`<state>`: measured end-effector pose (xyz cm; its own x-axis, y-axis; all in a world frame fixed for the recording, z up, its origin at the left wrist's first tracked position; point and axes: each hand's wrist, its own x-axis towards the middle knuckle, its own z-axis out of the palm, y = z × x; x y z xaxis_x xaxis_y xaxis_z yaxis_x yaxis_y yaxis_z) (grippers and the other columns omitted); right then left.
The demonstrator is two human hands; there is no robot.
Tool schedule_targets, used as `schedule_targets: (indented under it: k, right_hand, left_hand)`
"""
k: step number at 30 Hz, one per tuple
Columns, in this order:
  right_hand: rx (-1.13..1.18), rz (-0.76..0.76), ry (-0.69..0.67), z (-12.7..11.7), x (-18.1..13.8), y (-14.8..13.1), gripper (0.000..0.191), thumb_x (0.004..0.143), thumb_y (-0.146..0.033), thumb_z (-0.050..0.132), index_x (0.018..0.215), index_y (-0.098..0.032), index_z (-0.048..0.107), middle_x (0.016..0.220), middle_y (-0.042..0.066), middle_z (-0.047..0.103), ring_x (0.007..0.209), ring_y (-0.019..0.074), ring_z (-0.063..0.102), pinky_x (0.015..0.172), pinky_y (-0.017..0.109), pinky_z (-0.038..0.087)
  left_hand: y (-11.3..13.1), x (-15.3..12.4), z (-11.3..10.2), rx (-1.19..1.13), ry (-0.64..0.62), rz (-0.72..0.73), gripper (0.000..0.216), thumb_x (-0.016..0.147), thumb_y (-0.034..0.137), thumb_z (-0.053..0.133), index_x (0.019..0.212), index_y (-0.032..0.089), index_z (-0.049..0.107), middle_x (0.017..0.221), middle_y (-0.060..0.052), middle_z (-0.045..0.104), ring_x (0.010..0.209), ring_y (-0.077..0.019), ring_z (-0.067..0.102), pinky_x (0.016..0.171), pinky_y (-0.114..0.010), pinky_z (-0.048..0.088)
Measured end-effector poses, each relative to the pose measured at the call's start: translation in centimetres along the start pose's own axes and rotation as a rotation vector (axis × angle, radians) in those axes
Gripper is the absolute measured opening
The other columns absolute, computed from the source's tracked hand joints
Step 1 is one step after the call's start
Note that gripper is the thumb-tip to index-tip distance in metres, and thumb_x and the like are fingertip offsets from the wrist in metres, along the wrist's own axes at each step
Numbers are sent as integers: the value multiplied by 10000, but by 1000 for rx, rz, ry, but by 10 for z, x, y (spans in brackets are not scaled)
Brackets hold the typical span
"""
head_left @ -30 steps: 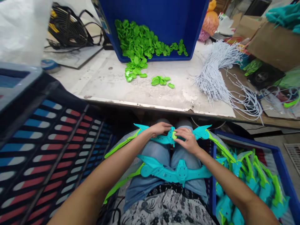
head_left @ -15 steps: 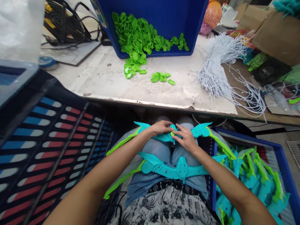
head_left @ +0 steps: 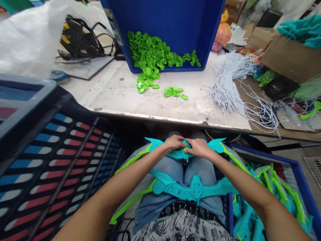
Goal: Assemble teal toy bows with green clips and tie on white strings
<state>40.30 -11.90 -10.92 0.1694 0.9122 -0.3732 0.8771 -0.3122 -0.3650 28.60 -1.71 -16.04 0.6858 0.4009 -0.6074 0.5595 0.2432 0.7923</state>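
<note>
Two turquoise plastic toy bows with lime-green limbs lie across my lap, one behind the other. Both hands are at the centre of the far toy bow (head_left: 177, 154). My left hand (head_left: 175, 142) grips its middle from the left, fingers closed. My right hand (head_left: 199, 148) is closed from the right, its fingers pressed on a small green plastic piece (head_left: 185, 149) at the bow's centre. My fingers partly cover that piece. Closer to my body, the near toy bow (head_left: 173, 189) rests across my thighs, untouched by either hand; my right forearm passes over its right end.
A blue bin (head_left: 170, 69) tipped on the worktable (head_left: 112, 100) spills green pieces (head_left: 147, 50). Right of it lies a bundle of white cords (head_left: 225, 87). A dark slotted crate (head_left: 82, 160) stands at my left, a blue crate (head_left: 298, 170) of toy bows at my right.
The view has tilted up slightly, so everything sits lower. My right hand has turned and its fingers have closed in over the bow's centre. My left hand stays on the bow.
</note>
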Motion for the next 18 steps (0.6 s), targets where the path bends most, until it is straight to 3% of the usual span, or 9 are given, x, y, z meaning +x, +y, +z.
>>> schedule_targets:
  k: [2, 5, 6, 8, 11, 14, 18]
  right_hand:
    - [-74, -53, 189, -26, 18, -7, 236, 895, -358, 541, 1030, -250, 701, 947, 58, 728, 905, 246, 657, 724, 309, 449]
    - [-155, -84, 599, -70, 70, -12, 316, 957, -277, 407, 1074, -184, 686, 1090, 101, 685, 1042, 257, 575, 887, 352, 417]
    - [-188, -85, 655, -82, 90, -13, 312, 943, -263, 434, 1118, -158, 670, 1140, 120, 662, 1082, 276, 537, 918, 371, 401]
    - [-237, -74, 648, -98, 126, -12, 316, 909, -234, 478, 1138, -120, 663, 1177, 153, 634, 1111, 306, 490, 925, 394, 391]
    - [-232, -58, 603, -104, 152, -9, 387, 887, -155, 441, 1229, -104, 614, 1135, 168, 646, 1065, 296, 513, 898, 390, 399]
    - [-76, 27, 609, -101, 140, -2, 468, 872, -121, 405, 1314, -150, 558, 1041, 120, 689, 957, 244, 586, 863, 348, 424]
    - [44, 162, 549, -98, 101, 19, 360, 853, -215, 479, 1142, -159, 686, 980, 90, 706, 922, 226, 620, 834, 309, 448]
  left_hand:
    - [1, -10, 4, 99, 83, 110, 391, 694, 182, 701, 1082, 155, 656, 922, -45, 686, 879, -209, 627, 762, -296, 499]
    - [-4, -43, 21, 422, 329, 445, 366, 791, 214, 634, 1153, 166, 615, 1159, -106, 635, 1109, -265, 557, 965, -399, 444]
    - [-10, -59, 29, 533, 369, 533, 316, 837, 236, 586, 1142, 159, 617, 1176, -122, 621, 1125, -274, 542, 978, -421, 435]
    - [-27, -92, 48, 692, 287, 563, 264, 897, 280, 513, 1102, 162, 630, 1119, -124, 631, 1062, -267, 562, 929, -416, 466]
    - [-60, -131, 74, 883, 27, 448, 393, 865, 347, 591, 1225, 188, 578, 1182, -118, 620, 1066, -277, 569, 933, -423, 470]
    - [-80, -145, 87, 1028, -157, 353, 626, 811, 435, 659, 1341, 146, 493, 1223, -161, 604, 1140, -319, 542, 1053, -511, 360]
    - [-68, -141, 81, 1063, -241, 360, 983, 703, 614, 694, 1458, 109, 318, 1229, -205, 588, 1160, -354, 527, 1069, -551, 299]
